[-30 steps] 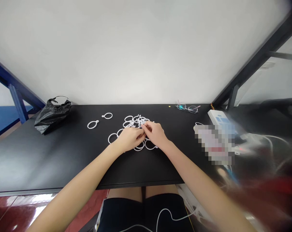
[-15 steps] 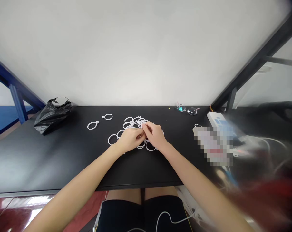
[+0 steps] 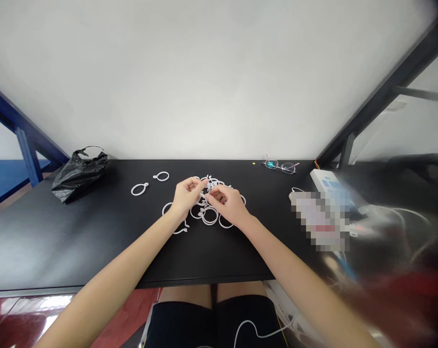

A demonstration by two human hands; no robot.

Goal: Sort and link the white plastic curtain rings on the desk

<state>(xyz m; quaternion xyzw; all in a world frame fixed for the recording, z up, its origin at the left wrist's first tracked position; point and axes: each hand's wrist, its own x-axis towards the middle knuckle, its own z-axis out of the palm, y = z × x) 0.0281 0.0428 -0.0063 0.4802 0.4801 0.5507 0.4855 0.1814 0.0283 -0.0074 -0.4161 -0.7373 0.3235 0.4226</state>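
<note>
Over a heap of white plastic curtain rings (image 3: 209,223), both hands work close together. My left hand (image 3: 185,197) is closed in a pinch, thumb against the bent fingers. My right hand (image 3: 227,202) is also closed, with its thumb and fingertips a short gap from the left fingertips. A white ring (image 3: 201,199) shows between the hands and seems to be held by both, partly hidden by the fingers. One ring (image 3: 179,232) with parted ends lies below my left wrist. Two separate rings, one nearer (image 3: 138,189) and one farther (image 3: 163,176), lie to the left.
A crumpled black plastic bag (image 3: 80,175) lies at the left of the black table (image 3: 95,241). Eyeglasses (image 3: 280,166) rest near the wall. At right are a white box (image 3: 324,180), a blurred-out item (image 3: 318,220) and white cables (image 3: 396,209).
My hands were pressed together over the heap; now they are slightly apart. The left hand has shifted left and up, uncovering more rings beneath.
</note>
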